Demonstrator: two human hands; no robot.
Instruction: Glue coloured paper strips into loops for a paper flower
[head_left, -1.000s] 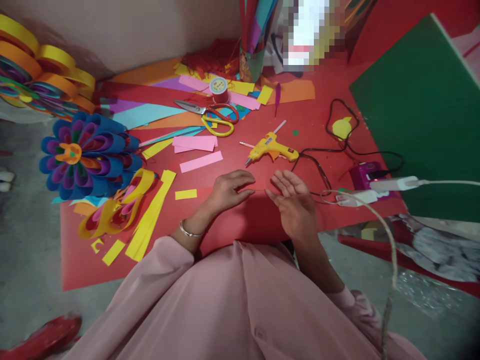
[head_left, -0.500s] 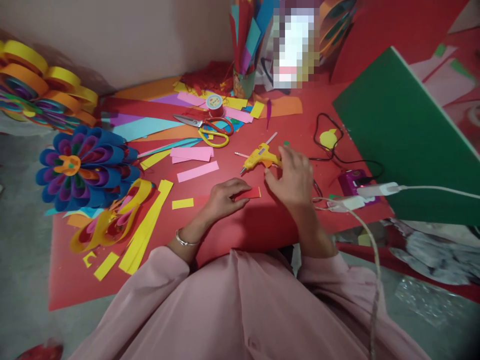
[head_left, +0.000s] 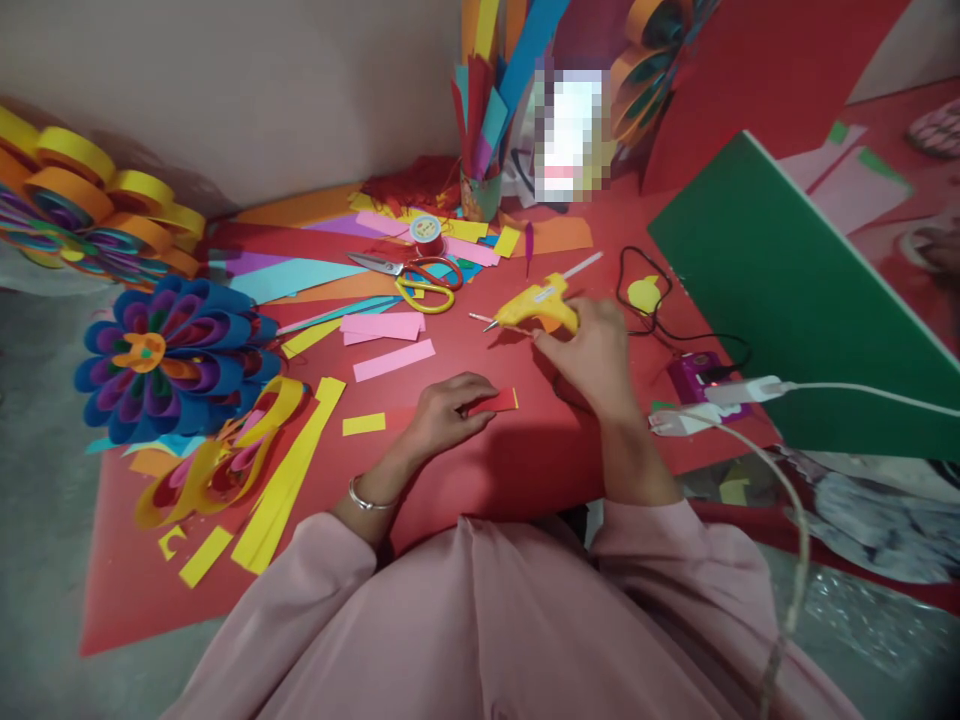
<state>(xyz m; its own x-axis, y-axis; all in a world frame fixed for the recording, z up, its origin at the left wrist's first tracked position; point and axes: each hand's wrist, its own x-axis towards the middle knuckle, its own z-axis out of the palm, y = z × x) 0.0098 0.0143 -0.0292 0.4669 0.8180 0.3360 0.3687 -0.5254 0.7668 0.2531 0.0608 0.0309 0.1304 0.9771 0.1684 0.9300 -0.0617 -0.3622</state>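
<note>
My left hand (head_left: 448,420) rests on the red table, thumb and fingers pinching a small red paper strip (head_left: 501,400) with a thin yellow edge at its right end. My right hand (head_left: 596,350) is closed around the handle of a yellow glue gun (head_left: 534,303), whose metal nozzle points left. A clear glue stick (head_left: 583,264) juts from its back. Left of my left hand lies a short yellow paper piece (head_left: 364,424). Pink paper strips (head_left: 394,360) lie beyond it.
Scissors (head_left: 420,280) and a thread spool (head_left: 427,234) lie among paper strips at the back. Blue-purple (head_left: 176,350) and yellow-orange paper flowers (head_left: 97,200) stand left. A green board (head_left: 810,300), black cord (head_left: 652,335) and purple power box (head_left: 697,378) are at right.
My right hand has closed on the glue gun's handle and raised it slightly, its body shifting right and its angle changing. My left hand keeps the red strip. The view has tilted a little.
</note>
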